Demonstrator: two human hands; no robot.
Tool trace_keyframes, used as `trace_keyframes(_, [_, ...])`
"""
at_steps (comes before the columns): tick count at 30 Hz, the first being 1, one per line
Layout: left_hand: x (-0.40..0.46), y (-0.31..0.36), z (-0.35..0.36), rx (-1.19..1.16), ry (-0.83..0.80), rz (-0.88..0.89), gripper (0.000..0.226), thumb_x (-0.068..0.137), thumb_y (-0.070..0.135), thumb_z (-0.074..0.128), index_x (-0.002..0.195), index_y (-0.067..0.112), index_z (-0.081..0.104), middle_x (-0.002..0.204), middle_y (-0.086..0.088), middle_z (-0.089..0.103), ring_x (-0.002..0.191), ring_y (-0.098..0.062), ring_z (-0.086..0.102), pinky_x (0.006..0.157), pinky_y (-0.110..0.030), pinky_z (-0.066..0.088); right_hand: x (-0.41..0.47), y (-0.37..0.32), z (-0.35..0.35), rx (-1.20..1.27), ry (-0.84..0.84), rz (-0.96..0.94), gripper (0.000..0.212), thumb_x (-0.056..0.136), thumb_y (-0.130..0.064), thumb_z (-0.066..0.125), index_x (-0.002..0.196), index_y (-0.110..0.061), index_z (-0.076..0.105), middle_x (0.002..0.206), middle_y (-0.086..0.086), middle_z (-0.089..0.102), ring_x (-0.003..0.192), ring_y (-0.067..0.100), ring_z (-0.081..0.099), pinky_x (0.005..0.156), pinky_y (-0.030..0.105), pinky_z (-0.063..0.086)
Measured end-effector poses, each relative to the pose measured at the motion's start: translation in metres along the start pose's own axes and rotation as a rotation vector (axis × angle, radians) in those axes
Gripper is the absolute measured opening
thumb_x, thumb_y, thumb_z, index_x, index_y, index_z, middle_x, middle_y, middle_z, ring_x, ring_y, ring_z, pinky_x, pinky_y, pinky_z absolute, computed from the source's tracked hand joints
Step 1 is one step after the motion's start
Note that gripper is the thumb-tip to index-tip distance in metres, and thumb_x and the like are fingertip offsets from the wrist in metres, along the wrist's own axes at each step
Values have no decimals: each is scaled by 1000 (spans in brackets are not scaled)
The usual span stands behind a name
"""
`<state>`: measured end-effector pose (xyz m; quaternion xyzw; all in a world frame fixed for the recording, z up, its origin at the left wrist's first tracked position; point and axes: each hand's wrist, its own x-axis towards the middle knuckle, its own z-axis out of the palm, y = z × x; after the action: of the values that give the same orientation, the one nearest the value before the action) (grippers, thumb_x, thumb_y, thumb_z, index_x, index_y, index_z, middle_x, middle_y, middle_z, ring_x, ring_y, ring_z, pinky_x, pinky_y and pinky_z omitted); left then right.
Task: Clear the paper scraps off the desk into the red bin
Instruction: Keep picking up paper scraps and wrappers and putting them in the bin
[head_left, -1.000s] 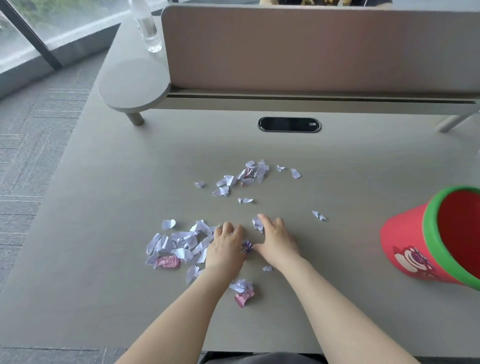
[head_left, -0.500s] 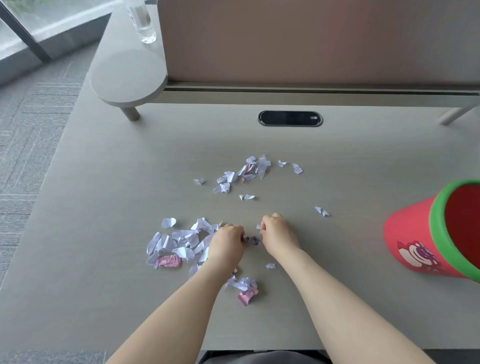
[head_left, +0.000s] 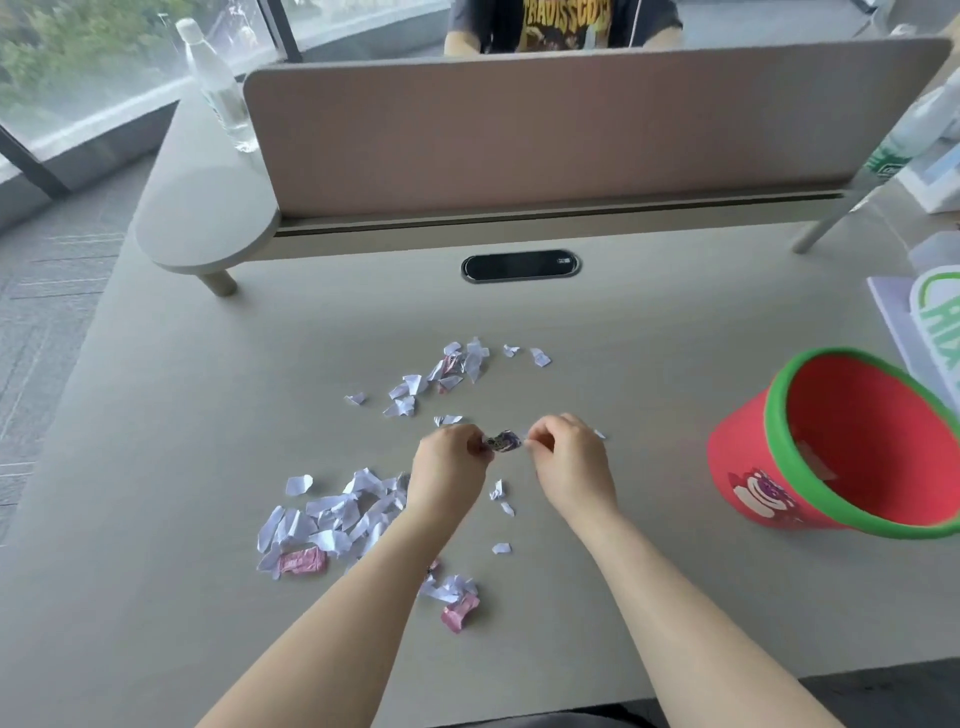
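Observation:
A small purple patterned wrapper (head_left: 503, 440) is held between both hands above the desk (head_left: 649, 338). My left hand (head_left: 451, 467) pinches its left end and my right hand (head_left: 563, 457) pinches its right end. White paper scraps lie in a pile (head_left: 332, 514) left of my left arm, with a pink wrapper (head_left: 303, 561) in it. A second scatter of scraps (head_left: 441, 374) lies farther back. More scraps and a pink wrapper (head_left: 460, 612) lie between my forearms. The red bin (head_left: 852, 447) with a green rim stands tilted at the right, its mouth facing me.
A pinkish divider panel (head_left: 545, 124) on a raised shelf crosses the back of the desk, with a black cable port (head_left: 521, 266) in front. A water bottle (head_left: 218, 88) stands back left. Papers and a bottle (head_left: 924, 291) lie at the right edge. A person sits behind the divider.
Both hands have lifted off the desk with the purple wrapper pinched between them, and my head has tilted up, bringing the divider top and the person behind it into view.

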<state>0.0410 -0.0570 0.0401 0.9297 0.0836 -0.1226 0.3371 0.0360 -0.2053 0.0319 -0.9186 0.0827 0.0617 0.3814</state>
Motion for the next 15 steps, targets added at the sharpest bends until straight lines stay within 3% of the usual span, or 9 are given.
trace_keyframes(4, [1, 68, -2, -67, 20, 103, 13, 82, 14, 59, 74, 4, 59, 70, -9, 61, 71, -30, 54, 58, -36, 41, 5, -1, -55, 145, 164, -4, 12, 84, -6, 61, 74, -15, 62, 81, -3, 57, 70, 23, 62, 67, 37, 55])
trace_keyframes(7, [-3, 118, 3, -106, 24, 211, 15, 81, 16, 60, 72, 4, 59, 70, -13, 62, 71, -33, 56, 58, -38, 43, 6, 5, -100, 157, 273, -13, 17, 84, -8, 62, 72, -20, 59, 81, 1, 59, 68, 26, 65, 60, 18, 49])
trace_keyframes(12, [-16, 189, 24, -171, -41, 335, 14, 80, 17, 61, 70, 8, 59, 66, -8, 60, 68, -31, 56, 55, -36, 47, -6, 31, -173, 94, 449, -6, 10, 82, -15, 67, 74, -16, 63, 74, 2, 63, 68, 22, 62, 68, 33, 48])
trace_keyframes(15, [-25, 220, 43, -151, -73, 389, 14, 80, 16, 61, 68, 10, 57, 64, -4, 56, 67, -28, 52, 55, -30, 40, -17, 55, -206, 71, 467, 42, 9, 82, -17, 68, 74, -18, 63, 76, 1, 63, 67, 23, 62, 70, 36, 51])
